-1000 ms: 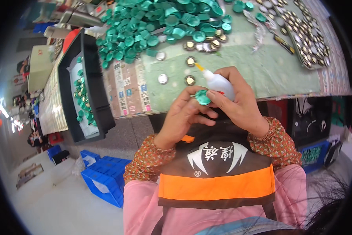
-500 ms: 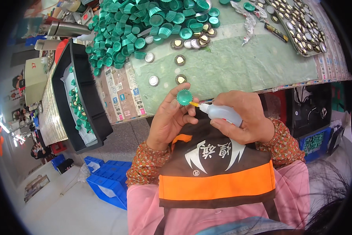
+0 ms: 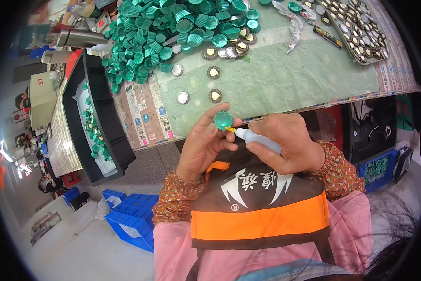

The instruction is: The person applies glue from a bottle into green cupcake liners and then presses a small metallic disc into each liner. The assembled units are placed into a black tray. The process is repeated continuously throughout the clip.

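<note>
Head camera, and the worktable [image 3: 290, 86] fills the upper part, its green sheet over printed paper. On the left sits the long black bin [image 3: 100, 105], lined with white, green cups and pale gold pieces strewn inside it. Down below, blue crates [image 3: 131, 213] stand on the floor at the left; a blue bin [image 3: 372, 186] at the right holds small green pieces. Up at the far right, a shallow tray [image 3: 372, 61] is packed with dark-rimmed, pale-centred discs. Big heap of green cups [image 3: 159, 33] at the back!

Now the hands, out over the table's near edge. Right hand [image 3: 287, 140] wraps the whitish squeeze bottle [image 3: 262, 142], thumb and fingers closed around it; left hand [image 3: 202, 143] pinches one green fluted cup [image 3: 223, 120] upright in its fingertips. Yellow nozzle [image 3: 230, 129] at the cup's lower right rim, though whether it touches is hard to tell from here. Doing this well, I'd judge, takes a still cup, a steady nozzle and a light, even squeeze, sparing those fingertips.
</note>
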`<state>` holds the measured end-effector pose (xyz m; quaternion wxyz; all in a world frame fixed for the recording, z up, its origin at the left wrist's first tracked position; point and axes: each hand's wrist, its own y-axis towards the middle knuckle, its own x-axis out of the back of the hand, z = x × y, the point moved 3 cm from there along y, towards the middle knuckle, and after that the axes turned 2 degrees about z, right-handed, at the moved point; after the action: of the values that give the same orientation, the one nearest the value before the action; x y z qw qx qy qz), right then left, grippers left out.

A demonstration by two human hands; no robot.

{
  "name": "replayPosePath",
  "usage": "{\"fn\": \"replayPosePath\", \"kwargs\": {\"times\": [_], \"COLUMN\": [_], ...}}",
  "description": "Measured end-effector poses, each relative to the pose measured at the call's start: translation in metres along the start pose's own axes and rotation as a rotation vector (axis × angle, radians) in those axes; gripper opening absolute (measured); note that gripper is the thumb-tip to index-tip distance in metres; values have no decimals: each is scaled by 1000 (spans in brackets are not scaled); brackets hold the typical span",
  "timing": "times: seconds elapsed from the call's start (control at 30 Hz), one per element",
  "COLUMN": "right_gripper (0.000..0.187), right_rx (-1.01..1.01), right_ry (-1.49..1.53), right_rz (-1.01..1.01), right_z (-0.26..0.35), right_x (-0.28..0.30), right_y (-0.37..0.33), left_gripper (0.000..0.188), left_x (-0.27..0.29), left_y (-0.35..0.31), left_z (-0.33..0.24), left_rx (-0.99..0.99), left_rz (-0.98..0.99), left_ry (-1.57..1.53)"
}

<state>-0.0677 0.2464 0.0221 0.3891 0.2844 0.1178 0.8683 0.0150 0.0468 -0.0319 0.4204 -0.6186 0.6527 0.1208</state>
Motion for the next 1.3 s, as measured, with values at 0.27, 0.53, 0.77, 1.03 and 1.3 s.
{"fn": "replayPosePath", "kwargs": {"times": [0.27, 0.53, 0.77, 1.03, 1.3], "right_gripper": [22, 20, 25, 21, 22], "right_rx": [-2, -59, -53, -121, -142], "right_ry": [32, 31, 51, 18, 0], "right_rz": [14, 4, 15, -29, 0], "right_z": [-3, -3, -8, -10, -12], "right_x": [-3, -3, -4, -3, -4], "right_y": [-3, -4, -6, -7, -8], "left_gripper": [56, 51, 42, 31, 29], "left_x": [1, -2, -4, -4, -9], "left_y": [-1, -3, -5, -9, -13], "left_z": [2, 9, 7, 2, -1], "left_rx": [19, 28, 52, 17, -37], "left_rz": [-1, -36, -68, -108, -196], "left_ry": [-3, -31, -14, 67, 236]}}
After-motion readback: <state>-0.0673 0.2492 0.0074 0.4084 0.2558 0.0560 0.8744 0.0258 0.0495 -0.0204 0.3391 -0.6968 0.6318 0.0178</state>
